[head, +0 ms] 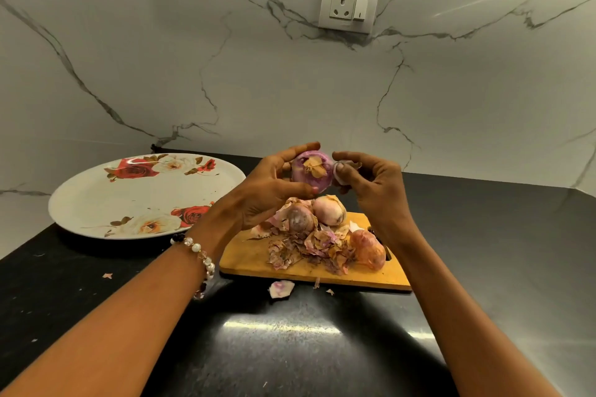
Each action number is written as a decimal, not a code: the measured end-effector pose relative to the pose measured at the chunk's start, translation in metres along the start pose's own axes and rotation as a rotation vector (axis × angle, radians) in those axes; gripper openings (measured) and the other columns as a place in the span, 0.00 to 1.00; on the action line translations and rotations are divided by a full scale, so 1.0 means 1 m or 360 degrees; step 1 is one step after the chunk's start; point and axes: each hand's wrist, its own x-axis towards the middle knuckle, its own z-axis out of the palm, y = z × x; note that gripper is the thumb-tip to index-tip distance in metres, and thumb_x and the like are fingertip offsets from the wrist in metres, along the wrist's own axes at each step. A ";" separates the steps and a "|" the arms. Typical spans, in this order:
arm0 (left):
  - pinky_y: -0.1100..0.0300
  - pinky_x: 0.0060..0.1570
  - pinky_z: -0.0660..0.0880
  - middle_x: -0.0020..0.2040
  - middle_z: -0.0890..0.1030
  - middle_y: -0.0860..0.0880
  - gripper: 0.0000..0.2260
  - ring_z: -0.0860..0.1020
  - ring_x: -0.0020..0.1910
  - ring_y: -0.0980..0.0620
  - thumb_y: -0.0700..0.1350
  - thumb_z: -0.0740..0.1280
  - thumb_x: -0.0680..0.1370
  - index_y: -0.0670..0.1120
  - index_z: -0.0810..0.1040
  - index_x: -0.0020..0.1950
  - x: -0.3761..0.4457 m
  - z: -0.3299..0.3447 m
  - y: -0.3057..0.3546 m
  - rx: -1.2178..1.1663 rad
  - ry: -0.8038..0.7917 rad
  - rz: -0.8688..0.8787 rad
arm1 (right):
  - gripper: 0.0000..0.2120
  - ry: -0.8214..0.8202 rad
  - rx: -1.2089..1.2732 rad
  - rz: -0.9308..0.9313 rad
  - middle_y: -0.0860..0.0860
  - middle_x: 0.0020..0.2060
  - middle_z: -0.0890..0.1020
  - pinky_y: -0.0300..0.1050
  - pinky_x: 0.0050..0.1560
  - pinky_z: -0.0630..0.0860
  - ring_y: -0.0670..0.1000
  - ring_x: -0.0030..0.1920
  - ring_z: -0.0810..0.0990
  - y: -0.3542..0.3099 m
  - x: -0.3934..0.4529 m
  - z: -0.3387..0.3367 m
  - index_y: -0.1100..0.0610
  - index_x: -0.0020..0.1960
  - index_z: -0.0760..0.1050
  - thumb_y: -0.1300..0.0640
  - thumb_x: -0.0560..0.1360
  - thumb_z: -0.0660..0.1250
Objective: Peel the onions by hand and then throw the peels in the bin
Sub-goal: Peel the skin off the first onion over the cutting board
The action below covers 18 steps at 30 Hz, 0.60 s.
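Forearms enter from the near edge of the black countertop (96, 284), the left wearing a beaded bracelet (200, 259). Left hand (267, 187): fingers curled round a purple onion (311, 172), held above the far edge of the wooden chopping board (309, 267). Right hand (371, 184): thumb and fingers pinching a strip of peel (338, 172) at the onion's right side. Three more onions and a heap of peels (309, 245) lie on the board; floral plate (142, 196) near the left edge. Advice: steady the bulb, pull the strip slowly toward the root so it comes away whole, over the board. No bin in view. No legible writing or brands.
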 end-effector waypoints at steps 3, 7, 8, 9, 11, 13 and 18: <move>0.49 0.60 0.75 0.63 0.76 0.43 0.38 0.78 0.60 0.46 0.35 0.72 0.64 0.48 0.65 0.73 0.002 -0.001 0.003 -0.0087 -0.0021 -0.0053 | 0.10 -0.0025 -0.0066 -0.0022 0.53 0.46 0.84 0.36 0.39 0.79 0.47 0.42 0.83 0.002 0.001 -0.002 0.60 0.57 0.80 0.64 0.77 0.68; 0.50 0.53 0.80 0.62 0.77 0.42 0.31 0.79 0.59 0.43 0.31 0.68 0.70 0.46 0.67 0.72 0.001 -0.002 0.000 -0.0132 0.0014 -0.0048 | 0.09 -0.0045 -0.0010 0.0052 0.52 0.46 0.83 0.37 0.40 0.80 0.48 0.45 0.83 0.002 0.001 -0.004 0.57 0.53 0.80 0.66 0.77 0.66; 0.50 0.51 0.80 0.61 0.77 0.42 0.28 0.79 0.58 0.42 0.28 0.65 0.72 0.45 0.68 0.71 0.000 -0.002 -0.001 -0.0180 0.0014 -0.0037 | 0.09 -0.0038 0.0031 0.0110 0.53 0.46 0.83 0.37 0.39 0.79 0.48 0.45 0.82 0.003 0.001 -0.004 0.57 0.52 0.80 0.67 0.77 0.65; 0.50 0.50 0.80 0.61 0.78 0.42 0.27 0.79 0.58 0.42 0.26 0.62 0.74 0.45 0.69 0.70 0.000 -0.002 -0.001 -0.0246 0.0005 -0.0027 | 0.09 -0.0035 0.0065 0.0159 0.55 0.46 0.83 0.37 0.38 0.79 0.48 0.44 0.82 0.004 0.001 -0.005 0.58 0.52 0.80 0.68 0.78 0.64; 0.49 0.50 0.80 0.60 0.78 0.41 0.25 0.79 0.57 0.40 0.24 0.59 0.75 0.45 0.71 0.67 0.001 -0.003 0.001 -0.0361 -0.0007 -0.0015 | 0.09 -0.0051 0.0049 0.0190 0.55 0.46 0.82 0.38 0.39 0.80 0.48 0.45 0.81 0.005 0.002 -0.007 0.58 0.52 0.80 0.68 0.78 0.64; 0.48 0.52 0.79 0.60 0.78 0.39 0.24 0.79 0.58 0.38 0.24 0.58 0.75 0.44 0.71 0.66 0.002 -0.003 0.001 -0.0412 0.0016 -0.0028 | 0.09 -0.0089 -0.0087 0.0165 0.51 0.45 0.82 0.38 0.42 0.80 0.48 0.47 0.81 0.007 0.003 -0.008 0.57 0.53 0.81 0.65 0.79 0.64; 0.49 0.55 0.78 0.61 0.76 0.39 0.24 0.78 0.59 0.41 0.29 0.63 0.75 0.43 0.68 0.70 0.004 -0.002 0.002 -0.0297 0.0072 -0.0101 | 0.17 -0.0130 -0.0268 -0.0051 0.52 0.54 0.83 0.42 0.53 0.79 0.49 0.54 0.82 0.002 0.005 -0.008 0.57 0.61 0.79 0.53 0.74 0.69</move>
